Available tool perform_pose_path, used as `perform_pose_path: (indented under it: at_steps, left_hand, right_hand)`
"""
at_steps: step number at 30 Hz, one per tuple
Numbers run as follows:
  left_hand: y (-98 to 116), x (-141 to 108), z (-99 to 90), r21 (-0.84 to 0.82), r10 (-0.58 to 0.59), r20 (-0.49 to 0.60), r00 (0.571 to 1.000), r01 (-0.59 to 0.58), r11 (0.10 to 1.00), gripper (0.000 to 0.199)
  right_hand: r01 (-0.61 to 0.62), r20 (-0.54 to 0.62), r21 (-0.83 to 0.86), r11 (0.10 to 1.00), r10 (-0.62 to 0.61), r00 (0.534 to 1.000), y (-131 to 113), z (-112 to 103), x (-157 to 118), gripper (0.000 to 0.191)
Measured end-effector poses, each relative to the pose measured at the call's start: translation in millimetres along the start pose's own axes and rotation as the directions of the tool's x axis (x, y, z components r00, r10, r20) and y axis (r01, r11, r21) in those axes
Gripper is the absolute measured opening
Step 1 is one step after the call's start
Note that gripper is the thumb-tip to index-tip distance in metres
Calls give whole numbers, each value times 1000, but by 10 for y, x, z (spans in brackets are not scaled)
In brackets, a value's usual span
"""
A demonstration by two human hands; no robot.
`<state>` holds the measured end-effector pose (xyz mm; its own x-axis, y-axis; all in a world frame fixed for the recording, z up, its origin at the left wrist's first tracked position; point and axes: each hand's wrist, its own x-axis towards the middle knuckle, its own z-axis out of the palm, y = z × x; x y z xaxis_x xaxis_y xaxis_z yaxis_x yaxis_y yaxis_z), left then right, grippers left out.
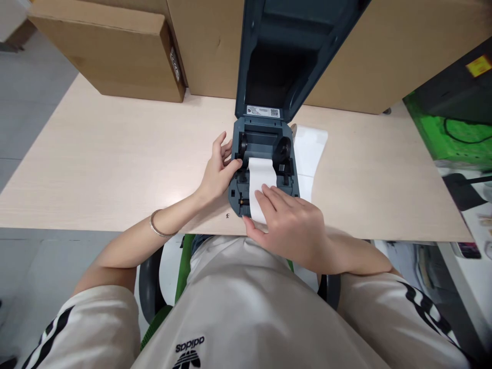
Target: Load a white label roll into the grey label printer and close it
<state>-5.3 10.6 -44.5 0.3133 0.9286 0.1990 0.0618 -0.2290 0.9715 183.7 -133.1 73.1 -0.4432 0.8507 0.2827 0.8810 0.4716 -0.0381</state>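
One pale shirt [246,307] faces one open printer [263,138] containing one paper strip [261,173]; left hand [218,178] grasps its side, unclenched right hand [298,228] touches the strip.

"adidas" on white shirt [246,307]

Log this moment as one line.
left hand on left side of printer | right hand fingers on paper strip | lid open | loose paper right of printer

One printer [261,137], one bracelet [154,225], two hands [218,177] [294,225].
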Motion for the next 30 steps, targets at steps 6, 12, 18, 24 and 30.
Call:
perform_pose_path:
  at_steps: [6,12,18,24,30]
  left_hand:
    - [-10,32,-7,7,-43,32,999,43,999,91]
    - [45,38,-30,-20,-112,50,992,113,993,98]
    - [113,43,-42,-38,-135,63,989,137,990,101]
    - [54,43,-29,-55,-125,61,990,129,990,98]
    - [112,36,-8,-48,-151,28,988,152,987,99]
  right_hand:
    - [6,-49,17,1000,-5,999,45,12,-58,36]
    - [22,-42,103,994,-18,999,77,-23,-87,42]
    - [230,-254,320,919,-150,955,75,-97,-122,16]
    - [178,-154,783,596,-91,984,222,-245,-234,20]
    - [-4,212,880,475,-384,899,571,-448,-169,40]
